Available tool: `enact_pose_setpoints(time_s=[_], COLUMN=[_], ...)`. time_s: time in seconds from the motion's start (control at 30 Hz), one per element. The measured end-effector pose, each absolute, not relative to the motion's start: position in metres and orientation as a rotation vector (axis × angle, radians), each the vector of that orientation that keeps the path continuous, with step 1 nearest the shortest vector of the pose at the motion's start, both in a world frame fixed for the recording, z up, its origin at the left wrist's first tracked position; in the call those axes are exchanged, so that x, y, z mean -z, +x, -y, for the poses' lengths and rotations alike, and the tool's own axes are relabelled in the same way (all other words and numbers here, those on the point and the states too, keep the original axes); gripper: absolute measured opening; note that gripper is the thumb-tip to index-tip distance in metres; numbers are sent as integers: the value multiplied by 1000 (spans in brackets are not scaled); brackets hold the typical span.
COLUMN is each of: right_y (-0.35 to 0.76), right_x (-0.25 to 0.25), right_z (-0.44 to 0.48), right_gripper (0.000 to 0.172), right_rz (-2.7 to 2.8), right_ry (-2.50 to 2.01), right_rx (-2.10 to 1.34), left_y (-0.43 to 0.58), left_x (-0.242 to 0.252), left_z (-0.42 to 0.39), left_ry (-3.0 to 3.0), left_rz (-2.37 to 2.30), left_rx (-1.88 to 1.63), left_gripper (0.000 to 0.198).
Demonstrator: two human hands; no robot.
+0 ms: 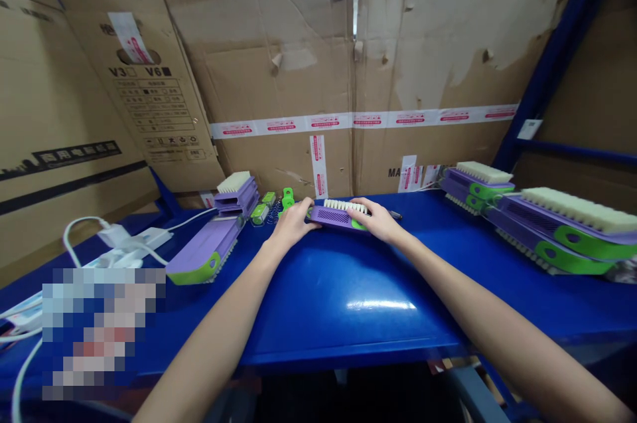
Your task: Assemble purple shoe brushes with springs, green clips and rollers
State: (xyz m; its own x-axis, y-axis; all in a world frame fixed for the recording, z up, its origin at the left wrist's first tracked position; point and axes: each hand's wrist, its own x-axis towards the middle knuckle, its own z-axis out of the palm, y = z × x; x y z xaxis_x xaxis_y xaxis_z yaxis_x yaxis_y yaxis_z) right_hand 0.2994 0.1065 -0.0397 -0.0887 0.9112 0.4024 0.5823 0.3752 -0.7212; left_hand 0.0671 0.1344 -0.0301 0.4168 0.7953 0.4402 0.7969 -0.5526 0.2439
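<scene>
Near the back of the blue table, a purple brush (332,215) with cream bristles facing up is held between both my hands. My left hand (294,224) grips its left end, while my right hand (379,218) has its fingers around the right end, over a green part. Beside my left hand lie small bright green pieces (287,197) and a few green-and-clear blocks (259,213). A thin dark tool (396,214), partly hidden, lies just beyond my right hand.
Purple-and-green brushes (552,230) are stacked on the right. More purple pieces (237,196) and a bristles-down brush (204,252) lie left, near a white power strip (134,247) with cables. Cardboard sheets (279,78) wall off the back of the blue table (343,290).
</scene>
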Motion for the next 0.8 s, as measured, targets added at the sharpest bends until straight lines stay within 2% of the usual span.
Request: enact_pose_setpoints(time_s=[0.07, 0.23, 0.33, 0.47, 0.53, 0.6, 0.67, 0.8], right_y=[296, 292, 290, 284, 280, 278, 278, 279], right_x=[39, 44, 51, 54, 51, 46, 42, 45], right_z=[-104, -105, -106, -101, -97, -95, -95, -98], right_gripper=[42, 41, 44, 55, 53, 44, 44, 39], right_rz=[1805, 1838, 1849, 1811, 1741, 1628, 1525, 1581], right_ry=[-1314, -1302, -1332, -1467, -1476, -1375, -1273, -1263], right_rx=[-392, -142, -55, -3, -54, -219, -407, -335], left_y=[70, 83, 94, 111, 119, 123, 122, 117], left_x=[34, 40, 38, 33, 31, 29, 26, 20], left_z=[-135, -128, -116, -98, -90, -86, -85, -82], left_ry=[-2627, -2541, -2484, -2519, -2600, -2645, -2600, -2413], left_rz=[1512, 1629, 1643, 1699, 1736, 1762, 1826, 1983], left_rx=[809, 743, 735, 875, 989, 1027, 1019, 894], left_gripper=[38, 52, 51, 44, 44, 51, 59, 86])
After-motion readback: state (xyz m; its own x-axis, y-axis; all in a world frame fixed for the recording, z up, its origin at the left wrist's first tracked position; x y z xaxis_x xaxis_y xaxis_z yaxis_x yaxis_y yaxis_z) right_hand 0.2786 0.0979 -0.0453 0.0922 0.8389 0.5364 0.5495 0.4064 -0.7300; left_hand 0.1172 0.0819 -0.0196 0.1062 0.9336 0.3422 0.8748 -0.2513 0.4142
